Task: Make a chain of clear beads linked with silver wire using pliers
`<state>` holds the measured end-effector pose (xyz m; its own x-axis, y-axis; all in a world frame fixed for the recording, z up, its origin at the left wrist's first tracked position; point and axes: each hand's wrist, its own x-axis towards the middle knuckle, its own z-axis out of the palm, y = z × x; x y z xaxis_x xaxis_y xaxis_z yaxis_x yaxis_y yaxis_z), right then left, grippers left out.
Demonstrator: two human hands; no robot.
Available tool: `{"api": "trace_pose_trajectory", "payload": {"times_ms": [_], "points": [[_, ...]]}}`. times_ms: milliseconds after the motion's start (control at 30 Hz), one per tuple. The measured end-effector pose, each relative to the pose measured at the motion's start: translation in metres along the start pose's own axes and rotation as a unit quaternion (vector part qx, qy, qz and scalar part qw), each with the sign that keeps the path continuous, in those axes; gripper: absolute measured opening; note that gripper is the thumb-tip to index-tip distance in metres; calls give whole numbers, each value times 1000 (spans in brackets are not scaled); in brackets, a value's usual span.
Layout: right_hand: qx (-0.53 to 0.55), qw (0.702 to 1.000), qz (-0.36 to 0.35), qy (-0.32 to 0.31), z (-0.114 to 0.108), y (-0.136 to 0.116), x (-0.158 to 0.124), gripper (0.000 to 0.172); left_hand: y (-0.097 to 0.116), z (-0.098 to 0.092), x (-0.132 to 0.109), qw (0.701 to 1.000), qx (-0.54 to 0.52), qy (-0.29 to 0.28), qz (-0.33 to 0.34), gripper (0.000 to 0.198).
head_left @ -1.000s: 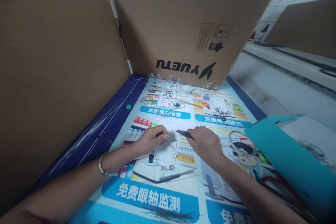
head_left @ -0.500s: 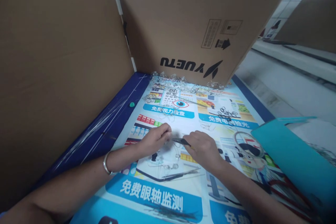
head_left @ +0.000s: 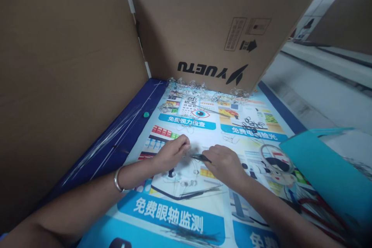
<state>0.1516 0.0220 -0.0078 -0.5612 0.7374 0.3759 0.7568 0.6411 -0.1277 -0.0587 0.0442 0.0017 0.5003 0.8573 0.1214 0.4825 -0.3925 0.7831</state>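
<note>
My right hand (head_left: 225, 164) is closed around a pair of pliers (head_left: 200, 157), whose dark jaws point left. Facing it, my left hand (head_left: 173, 152) has its fingers pinched together near the jaw tips. What it pinches looks like a thin wire piece, too small and blurred to make out fully. Below the hands lie small clear beaded wire pieces (head_left: 188, 183). A bundle of dark cut wires (head_left: 202, 192) rests on the printed sheet nearby, and another wire bundle (head_left: 192, 235) lies closer to me.
Cardboard panels (head_left: 203, 15) rise at the back and left. Along the back panel sit several clear wire pieces (head_left: 200, 87). Black rings (head_left: 252, 124) lie at right, beside a turquoise box (head_left: 325, 174). Long wires (head_left: 101, 139) and a green lump (head_left: 146, 114) are at left.
Both hands stay almost in place, fingers and grip alike. The pliers' jaws have turned slightly and now look more level. The view has shifted a little.
</note>
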Motion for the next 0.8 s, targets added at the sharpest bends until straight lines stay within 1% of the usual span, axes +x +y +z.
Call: {"api": "trace_pose_trajectory", "payload": {"times_ms": [133, 333, 500, 633, 733, 800], "points": [[46, 999, 17, -12, -1, 3, -1, 12, 0, -1, 1, 1000, -14, -9, -6, 18], [-17, 1000, -11, 15, -2, 0, 0, 16, 1, -1, 0, 1000, -20, -11, -5, 18], [-52, 998, -19, 20, -2, -4, 1, 13, 2, -1, 0, 1000, -12, -14, 3, 18], [-25, 999, -19, 6, -3, 0, 0, 14, 1, -2, 0, 1000, -11, -15, 2, 19], [13, 1000, 9, -12, -3, 4, 0, 17, 0, -2, 1, 1000, -20, -15, -2, 18], [34, 999, 32, -26, -4, 6, 0, 16, 0, -3, 2, 999, -34, -14, 0, 15]]}}
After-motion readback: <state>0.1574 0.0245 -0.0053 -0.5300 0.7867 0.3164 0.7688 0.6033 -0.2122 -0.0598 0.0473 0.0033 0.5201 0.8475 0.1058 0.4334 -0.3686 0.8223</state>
